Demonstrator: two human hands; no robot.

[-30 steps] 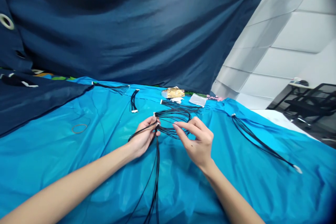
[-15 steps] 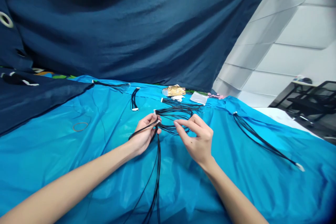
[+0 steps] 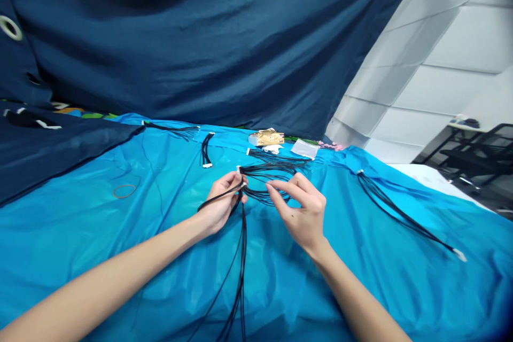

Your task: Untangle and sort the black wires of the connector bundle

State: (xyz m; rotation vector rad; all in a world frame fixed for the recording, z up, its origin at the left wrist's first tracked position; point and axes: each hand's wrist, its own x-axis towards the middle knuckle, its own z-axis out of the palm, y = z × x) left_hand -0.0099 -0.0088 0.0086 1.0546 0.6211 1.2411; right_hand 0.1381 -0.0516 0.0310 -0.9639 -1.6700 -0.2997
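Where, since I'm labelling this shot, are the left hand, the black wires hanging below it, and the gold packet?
Left hand (image 3: 218, 213), head view: middle of the hand.
Hanging black wires (image 3: 242, 246), head view: on the strands, below the hand.
Gold packet (image 3: 268, 138), head view: middle of its gold surface.

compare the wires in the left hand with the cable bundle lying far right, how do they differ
The held wires are gripped in the left hand, while the far-right bundle lies on the blue sheet. The held wires loop out sideways and dangle down; the far-right bundle runs in one shallow curve. Both are black with white connectors.
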